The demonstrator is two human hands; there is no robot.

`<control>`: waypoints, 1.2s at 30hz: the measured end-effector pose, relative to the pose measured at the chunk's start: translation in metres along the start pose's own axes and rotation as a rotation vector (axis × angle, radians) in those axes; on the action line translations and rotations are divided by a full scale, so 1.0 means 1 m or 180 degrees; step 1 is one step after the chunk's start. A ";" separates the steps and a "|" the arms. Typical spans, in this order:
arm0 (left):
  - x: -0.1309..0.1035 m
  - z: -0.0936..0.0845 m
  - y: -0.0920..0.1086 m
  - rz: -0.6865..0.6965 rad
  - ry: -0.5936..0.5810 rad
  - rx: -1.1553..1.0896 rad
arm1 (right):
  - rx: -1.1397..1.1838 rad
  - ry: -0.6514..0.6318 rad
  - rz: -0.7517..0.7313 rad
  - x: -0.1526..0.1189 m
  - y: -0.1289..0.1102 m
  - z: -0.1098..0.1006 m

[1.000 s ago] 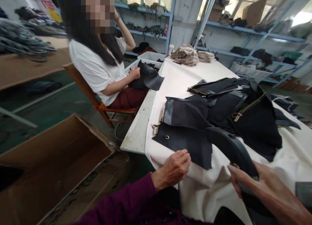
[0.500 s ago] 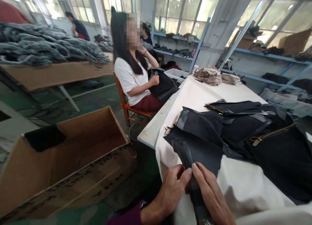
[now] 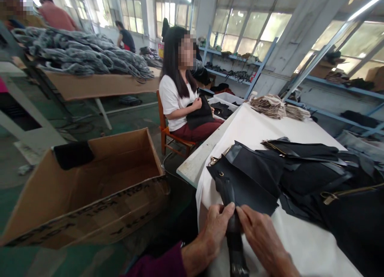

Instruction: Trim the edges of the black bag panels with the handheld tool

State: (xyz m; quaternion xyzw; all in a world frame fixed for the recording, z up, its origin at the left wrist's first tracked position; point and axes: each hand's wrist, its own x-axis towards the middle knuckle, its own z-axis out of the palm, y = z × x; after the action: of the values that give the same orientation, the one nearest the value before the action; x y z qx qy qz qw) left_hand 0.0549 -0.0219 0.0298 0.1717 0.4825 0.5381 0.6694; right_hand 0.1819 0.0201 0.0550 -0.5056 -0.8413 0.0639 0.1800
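My left hand, below a purple sleeve, has its thumb and fingers closed on the left edge of a black leather-like strip. From the other side my right hand pinches the same strip, the two thumbs almost meeting. The strip runs from the bottom of the view up onto a black fabric panel. A small gold-coloured ring shows near its upper end. Further right lies a pile of black pieces with a gold zipper. My fingertips' undersides are hidden.
A white cloth covers the table. To the left on the floor stands an open cardboard box. A co-worker sits beyond it on a wooden chair, holding black fabric. Brown bundles lie at the table's far end.
The whole scene has shifted right as the head view turned left. My hands stay on the strip, and the gold ring at its upper end now shows. The co-worker's raised hand has come down.
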 end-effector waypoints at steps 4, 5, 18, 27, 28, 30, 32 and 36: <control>0.004 0.005 0.000 -0.0167 -0.0230 -0.0248 | -0.0498 0.0102 0.0206 0.058 0.033 -0.008; 0.006 0.005 -0.002 -0.0143 -0.0215 -0.0313 | -0.0532 0.0028 0.0104 0.072 0.040 -0.004; 0.042 0.014 0.015 0.0251 -0.0004 -0.0613 | -0.0051 -0.0022 -0.0230 0.131 0.087 0.054; 0.023 0.002 0.040 0.0512 0.0175 -0.0717 | 0.1098 -0.0038 -0.0111 0.115 0.083 0.037; 0.020 -0.002 0.041 0.0494 0.0127 -0.0748 | 0.1207 0.0006 -0.0103 0.113 0.081 0.034; 0.014 -0.007 0.042 0.0454 -0.0001 -0.0810 | 0.1382 0.0096 -0.0088 0.111 0.077 0.030; 0.010 -0.008 0.040 0.0341 -0.0149 -0.0839 | 0.1497 0.0178 -0.0076 0.110 0.075 0.028; 0.010 -0.003 0.027 -0.0137 -0.0354 -0.0845 | 0.1632 0.0328 -0.0027 0.109 0.073 0.026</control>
State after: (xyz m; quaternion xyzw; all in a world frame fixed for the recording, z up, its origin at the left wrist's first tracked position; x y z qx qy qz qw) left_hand 0.0371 -0.0039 0.0437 0.1008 0.3729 0.5724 0.7233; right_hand 0.1866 0.1520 0.0358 -0.4426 -0.7895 0.2486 0.3451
